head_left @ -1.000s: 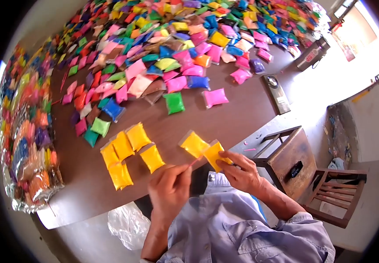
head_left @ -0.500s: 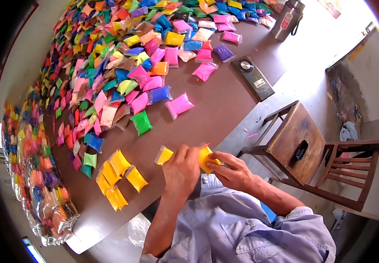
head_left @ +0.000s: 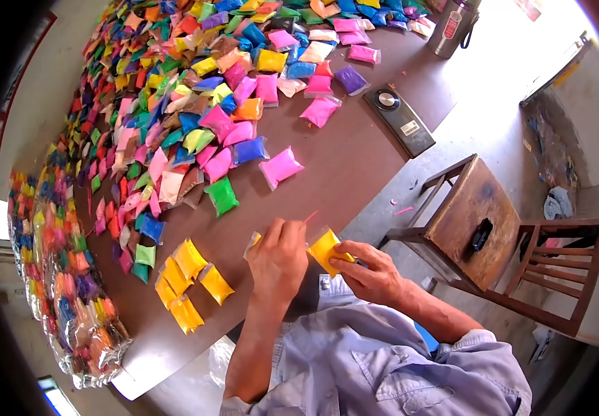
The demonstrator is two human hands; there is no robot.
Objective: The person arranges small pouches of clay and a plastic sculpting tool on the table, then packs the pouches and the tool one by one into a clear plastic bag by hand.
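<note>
My right hand (head_left: 371,269) pinches a small clear packet of yellow filling (head_left: 325,248) at the table's near edge. My left hand (head_left: 277,260) is closed just to its left. Beyond its fingers pokes the end of another yellow packet (head_left: 253,240), mostly hidden by the hand. A thin pink-red strip (head_left: 311,216) sticks out by the left fingertips; I cannot tell what it is. Left of that hand, several yellow packets (head_left: 190,260) lie grouped together on the brown table (head_left: 341,177).
A large heap of multicoloured packets (head_left: 195,104) covers the table's far left. A flat device with a round dial (head_left: 400,125) and a steel flask (head_left: 454,29) stand farther right. Bags of coloured packets (head_left: 70,291) are piled at left. A wooden chair (head_left: 476,222) is beyond the right edge.
My left hand has moved slightly left and turned, covering more of the packet beside it. The packet in my right hand is more exposed, and the pink-red strip shows more.
</note>
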